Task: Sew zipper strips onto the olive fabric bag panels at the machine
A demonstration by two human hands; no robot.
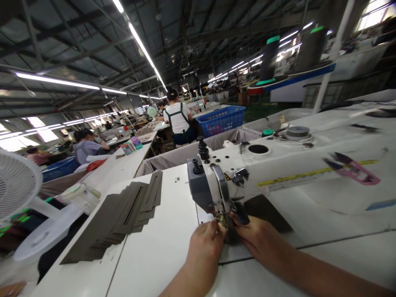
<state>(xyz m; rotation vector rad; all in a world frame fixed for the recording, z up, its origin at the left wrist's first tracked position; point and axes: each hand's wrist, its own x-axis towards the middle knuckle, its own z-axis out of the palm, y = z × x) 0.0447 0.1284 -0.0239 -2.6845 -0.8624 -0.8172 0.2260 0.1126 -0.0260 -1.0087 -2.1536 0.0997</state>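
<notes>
A white sewing machine (287, 165) reaches in from the right, its grey head above the table. Just below the needle area, my left hand (206, 249) has its fingers pinched together at the left of the presser foot; what they hold is too small to tell. On the other side my right hand (262, 241) is closed near the foot, its fingertips partly hidden behind a dark machine part. A narrow dark piece (231, 236) lies between the hands. One dark flat panel (267, 212) rests behind my right hand. Overlapping dark grey panels (114, 218) are spread at the left.
Pink-handled snips (360, 171) lie on the machine arm. A white fan (18, 185) stands at the far left. Ahead are a blue basket (221, 120), a person in a white shirt (178, 117) and a person in stripes (85, 148). Thread cones (269, 60) stand at upper right.
</notes>
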